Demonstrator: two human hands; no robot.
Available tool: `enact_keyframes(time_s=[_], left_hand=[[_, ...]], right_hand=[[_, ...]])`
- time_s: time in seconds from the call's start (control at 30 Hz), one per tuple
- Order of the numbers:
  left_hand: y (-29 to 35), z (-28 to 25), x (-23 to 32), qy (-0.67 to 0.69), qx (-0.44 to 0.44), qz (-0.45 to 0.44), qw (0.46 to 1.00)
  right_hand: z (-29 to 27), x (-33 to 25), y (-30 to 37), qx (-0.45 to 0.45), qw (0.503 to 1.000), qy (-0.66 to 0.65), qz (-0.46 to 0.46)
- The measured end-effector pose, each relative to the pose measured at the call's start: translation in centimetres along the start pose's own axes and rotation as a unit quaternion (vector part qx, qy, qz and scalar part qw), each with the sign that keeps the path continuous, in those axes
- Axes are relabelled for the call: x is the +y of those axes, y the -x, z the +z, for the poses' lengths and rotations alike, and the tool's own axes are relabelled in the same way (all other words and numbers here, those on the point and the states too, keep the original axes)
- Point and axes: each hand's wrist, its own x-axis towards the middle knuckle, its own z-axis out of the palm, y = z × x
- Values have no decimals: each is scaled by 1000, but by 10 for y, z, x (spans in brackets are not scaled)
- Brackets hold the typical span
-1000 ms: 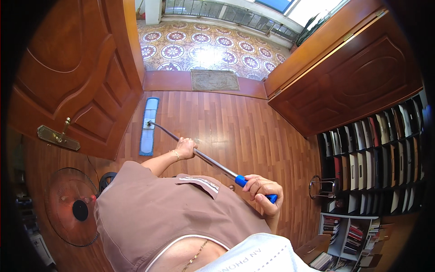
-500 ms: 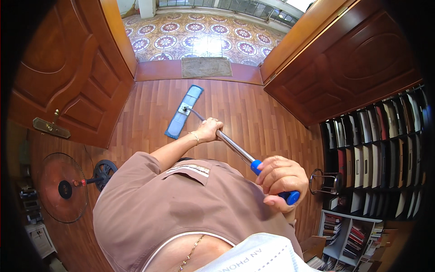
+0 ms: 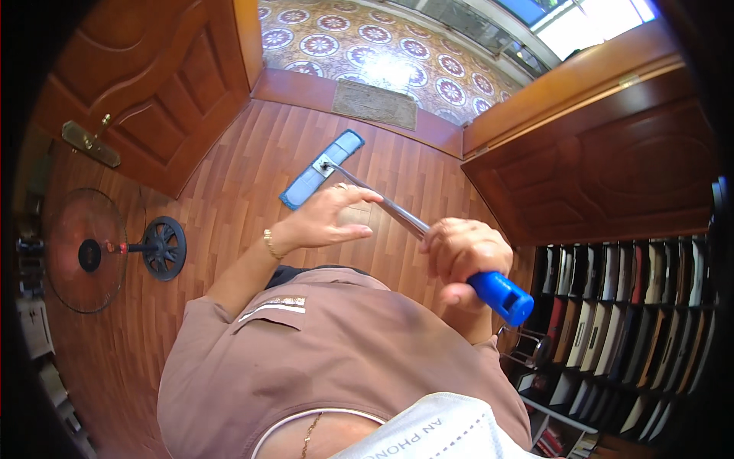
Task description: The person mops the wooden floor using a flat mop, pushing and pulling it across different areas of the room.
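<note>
A flat mop (image 3: 305,186) with a light blue rectangular head and darker blue fringe lies on the wood floor, its head slanting from lower left to upper right. From it a shiny metal pole rises toward me and ends in a blue plastic grip (image 3: 498,295). My right hand (image 3: 468,252) is wrapped round the pole at the upper end, with the blue grip sticking out below the fist. Beside the middle of the pole, my left hand (image 3: 325,218) is open, thumb and fingers apart; its fingertips are at the pole but not closed round it.
Wooden doors stand at the left (image 3: 164,92) and right (image 3: 589,161). Between them a grey doormat (image 3: 375,103) lies on the raised sill before patterned tiles. A standing fan (image 3: 163,249) is at left. Racks of sample panels (image 3: 604,336) and a metal-framed stool (image 3: 527,348) are at right.
My left hand has let go of the pole and opened. My right hand has slid off the blue grip onto the metal above it. The mop head has turned clockwise; the view has turned too.
</note>
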Motion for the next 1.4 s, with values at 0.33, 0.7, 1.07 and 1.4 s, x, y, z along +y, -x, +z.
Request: enact_keyframes(time_s=[0.33,0.7,1.07,1.4], left_hand=[[-28,25,-135,-45,-22,-33,998],[-89,83,-217,-155,-112,-128,973],[-131,162,-260,-178,-23,-68,981],[-128,196,-244,-194,-59,-166,965]], right_hand=[[22,-19,-38,-22,996,54,-70],[5,-20,-13,178,976,100,-69],[-77,-17,44,232,965,59,-104],[-113,-45,115,234,966,50,-96]])
